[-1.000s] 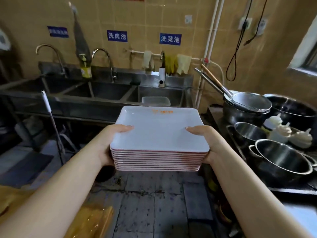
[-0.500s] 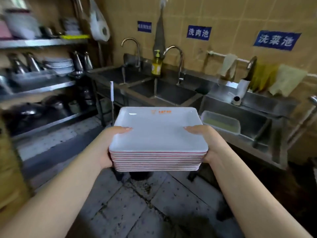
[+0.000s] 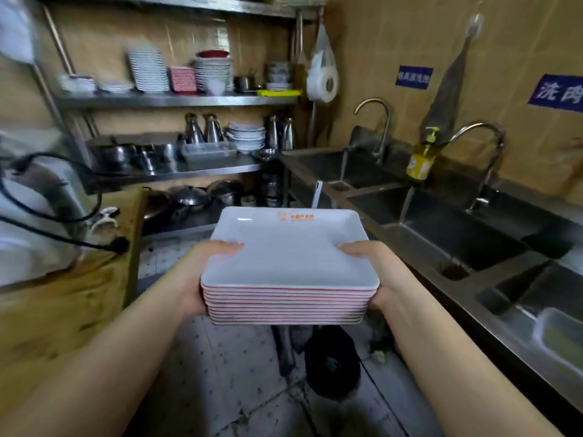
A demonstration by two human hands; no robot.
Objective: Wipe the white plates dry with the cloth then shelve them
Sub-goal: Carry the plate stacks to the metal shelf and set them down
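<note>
Plates (image 3: 288, 257): one stack, white rectangular, red-edged, roughly ten, exact count unclear; held at centre above floor. Left hand (image 3: 202, 275) at 9 o'clock side, right hand (image 3: 377, 272) at 3 o'clock side, thumbs on top plate, fingers curled beneath. Shelves (image 3: 176, 100): three tiers at 11 o'clock. Taps (image 3: 377, 121): two at 2 o'clock.

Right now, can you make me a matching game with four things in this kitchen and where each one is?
Things:
1. stack of white plates
2. soap bottle
3. bag with a paper roll
4. striped bowls

Places:
A. hanging beside the rack
B. on the top shelf
C. held between the left hand and right hand
D. on the sink edge

Pairs: 1-C, 2-D, 3-A, 4-B
</note>
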